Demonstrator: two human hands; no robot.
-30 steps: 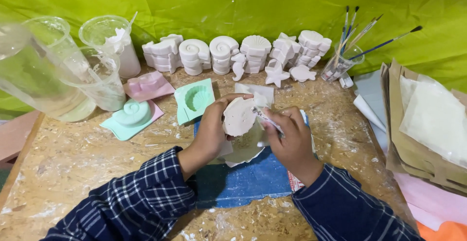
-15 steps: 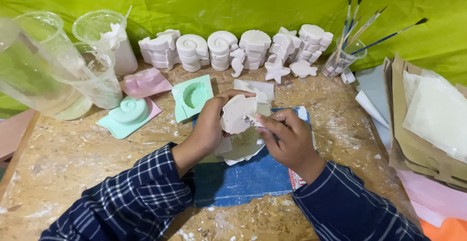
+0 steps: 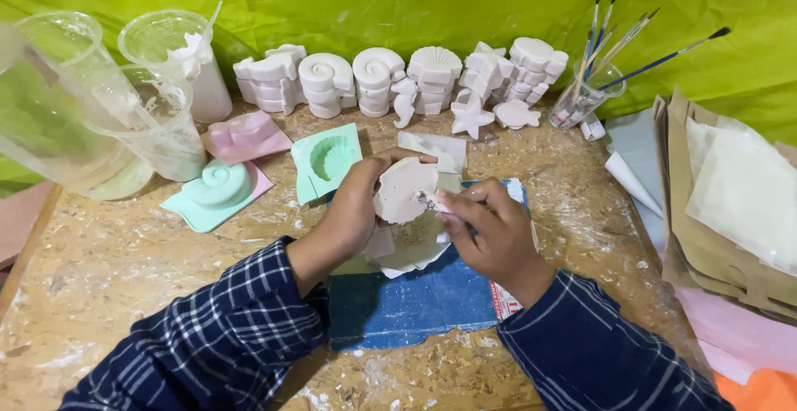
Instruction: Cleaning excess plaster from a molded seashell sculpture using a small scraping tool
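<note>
plaster shell (image 3: 405, 190) held upright over the blue sheet (image 3: 415, 303), pinched in left hand (image 3: 353, 212) grip. right hand (image 3: 490, 232) closed on a small scraper, tip at the shell's edge. could chip or snap under hard scraping; could drop onto plaster scraps (image 3: 407, 253) below. green mould (image 3: 325, 160) just beside on tabletop (image 3: 108, 278).

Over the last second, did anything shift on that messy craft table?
Barely. The left hand keeps holding the round plaster cast, and the right hand still works at its edge. The cast tilted slightly. The row of white shell casts, green mould and brushes stayed put.
</note>
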